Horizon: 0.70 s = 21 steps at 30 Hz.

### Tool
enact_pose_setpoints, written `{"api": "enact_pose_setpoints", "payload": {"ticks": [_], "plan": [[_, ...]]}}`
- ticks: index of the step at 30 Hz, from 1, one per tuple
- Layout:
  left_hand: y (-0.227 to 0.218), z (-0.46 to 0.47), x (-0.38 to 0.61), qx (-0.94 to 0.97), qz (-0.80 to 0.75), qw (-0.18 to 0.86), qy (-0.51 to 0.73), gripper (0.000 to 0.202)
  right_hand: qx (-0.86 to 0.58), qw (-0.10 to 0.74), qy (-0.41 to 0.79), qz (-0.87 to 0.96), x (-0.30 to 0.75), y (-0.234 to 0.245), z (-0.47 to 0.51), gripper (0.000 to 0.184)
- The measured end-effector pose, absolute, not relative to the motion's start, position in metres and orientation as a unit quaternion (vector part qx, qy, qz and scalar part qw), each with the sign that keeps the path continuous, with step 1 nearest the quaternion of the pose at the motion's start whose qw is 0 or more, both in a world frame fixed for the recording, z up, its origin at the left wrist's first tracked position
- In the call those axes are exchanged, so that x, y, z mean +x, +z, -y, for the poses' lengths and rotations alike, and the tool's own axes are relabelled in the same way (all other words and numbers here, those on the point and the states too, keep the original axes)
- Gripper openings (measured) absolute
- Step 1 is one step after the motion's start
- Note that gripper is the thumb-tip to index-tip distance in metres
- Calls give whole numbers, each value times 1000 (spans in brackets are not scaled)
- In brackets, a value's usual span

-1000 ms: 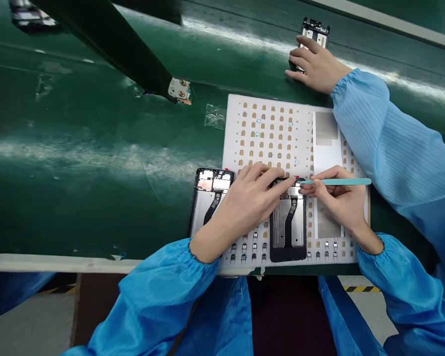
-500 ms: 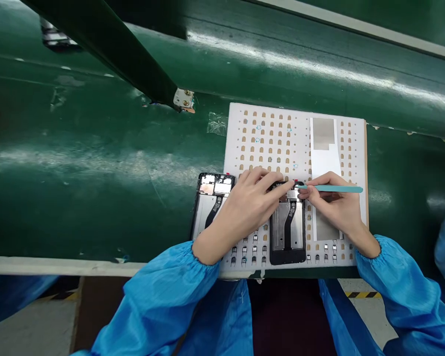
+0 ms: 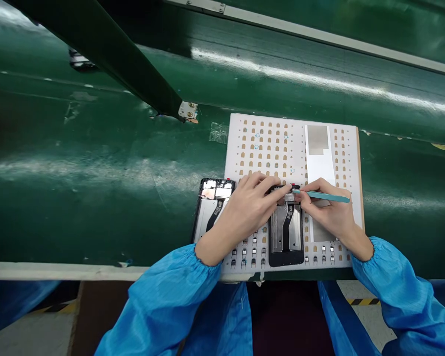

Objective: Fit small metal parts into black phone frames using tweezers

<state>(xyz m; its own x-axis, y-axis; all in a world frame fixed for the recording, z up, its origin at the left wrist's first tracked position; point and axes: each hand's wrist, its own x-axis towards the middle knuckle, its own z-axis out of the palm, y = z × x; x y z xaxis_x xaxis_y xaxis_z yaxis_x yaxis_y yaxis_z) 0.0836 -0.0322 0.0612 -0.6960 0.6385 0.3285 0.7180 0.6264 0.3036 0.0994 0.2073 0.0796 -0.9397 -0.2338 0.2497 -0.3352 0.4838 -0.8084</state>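
Observation:
An opened smartphone (image 3: 294,232) lies face down on a white tray sheet, its metal frame, black ribbon cable and upper parts exposed. My left hand (image 3: 246,202) reaches over the phone's upper left, fingers spread and the index fingertip touching near its top; the thumb is hidden. In a pinch, my right hand (image 3: 328,207) holds teal tweezers (image 3: 330,196), their tips at the phone's top right. A second opened phone (image 3: 207,207) lies to the left, partly under my left forearm.
The white sheet (image 3: 237,148) has rows of small cut-outs, several holding small metal parts near the front. A white strip with grey patches (image 3: 321,165) lies on it. A dark green beam (image 3: 133,64) slants down to the green bench (image 3: 96,212). Another device (image 3: 81,62) is partly behind it.
The view has shifted slightly. The tweezers' rear end has tilted down and moved left, and their tips sit a little further left over the phone. My left hand stays nearly in place.

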Motion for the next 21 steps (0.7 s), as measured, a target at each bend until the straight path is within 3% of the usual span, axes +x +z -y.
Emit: {"api": "enact_pose_setpoints", "payload": {"ticks": [6, 15, 21], "plan": [[60, 33, 83, -374, 897, 82, -219, 38, 184, 87, 456, 866, 98, 80, -205, 6], [58, 33, 84, -377, 894, 95, -221, 36, 191, 76, 456, 866, 99, 79, -205, 9], [64, 35, 80, -348, 890, 41, -293, 36, 191, 70, 491, 847, 99, 75, -204, 8]]}}
